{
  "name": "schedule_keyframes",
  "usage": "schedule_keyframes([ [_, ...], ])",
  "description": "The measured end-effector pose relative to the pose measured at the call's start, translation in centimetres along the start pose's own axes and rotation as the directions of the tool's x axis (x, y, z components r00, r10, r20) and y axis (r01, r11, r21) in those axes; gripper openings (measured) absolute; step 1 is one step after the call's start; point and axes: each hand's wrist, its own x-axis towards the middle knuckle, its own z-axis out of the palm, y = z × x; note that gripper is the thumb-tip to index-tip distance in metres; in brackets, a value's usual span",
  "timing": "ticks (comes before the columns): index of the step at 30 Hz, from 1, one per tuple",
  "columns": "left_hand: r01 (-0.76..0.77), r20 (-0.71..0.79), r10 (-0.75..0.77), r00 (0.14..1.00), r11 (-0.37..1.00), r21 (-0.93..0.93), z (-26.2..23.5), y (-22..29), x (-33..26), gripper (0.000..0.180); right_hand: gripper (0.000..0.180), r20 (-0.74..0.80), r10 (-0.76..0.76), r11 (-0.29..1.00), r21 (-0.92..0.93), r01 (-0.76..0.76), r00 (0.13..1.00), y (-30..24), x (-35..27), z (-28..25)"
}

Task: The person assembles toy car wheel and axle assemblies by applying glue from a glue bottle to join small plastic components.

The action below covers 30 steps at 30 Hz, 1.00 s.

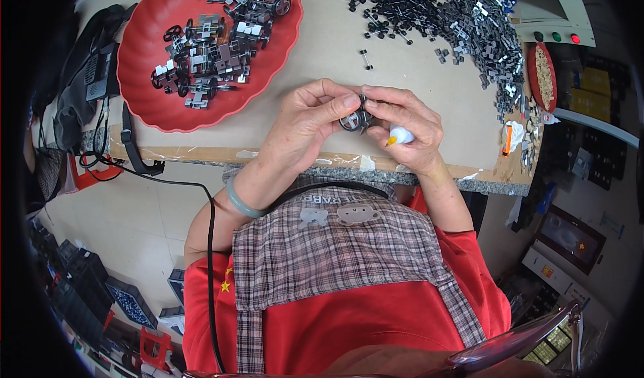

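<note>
Pinching small wheeled part (351,121) mid-frame, left hand (314,113) and right hand (421,127) closed on opposite sides; right also clasps white bottle (404,133), orange tip (391,141) slanting lower-left, just lower right of part.

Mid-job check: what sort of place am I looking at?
Probably a small assembly workshop: loose grey plastic-looking parts lie heaped on a beige-topped worktable, a red scalloped round bowl holds wheeled black-and-grey assemblies, and the person's fingers hold a small black-wheeled piece.
</note>
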Motion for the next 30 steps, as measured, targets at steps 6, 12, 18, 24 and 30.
schedule_keyframes([
  [6,-0.014,-0.011,0.014,1.000,1.000,-0.002,0.3,0.2,0.2,0.013,0.043,-0.024,-0.041,0.986,-0.163,0.037,0.999,-0.3,-1.3,0.9],
  [12,0.036,0.113,-0.044,0.993,0.997,0.070,0.0,0.9,0.3,0.018,0.043,0.006,0.344,0.928,0.153,-0.340,0.939,-2.3,-0.2,-1.4],
  [18,0.136,0.147,-0.183,0.972,0.950,0.279,0.3,1.9,0.1,0.034,0.022,0.274,0.425,0.838,0.240,-0.489,0.863,-1.1,0.7,-2.1],
  [24,0.092,0.186,-0.131,0.974,0.974,0.206,1.2,2.5,-0.3,0.041,0.019,0.205,0.473,0.710,0.487,-0.508,0.857,-0.5,-0.5,-1.4],
  [30,-0.313,0.146,0.277,0.950,0.825,0.470,2.1,0.0,-0.7,0.032,0.019,0.104,0.669,0.464,0.715,-0.523,0.736,-1.0,-1.6,0.7],
])
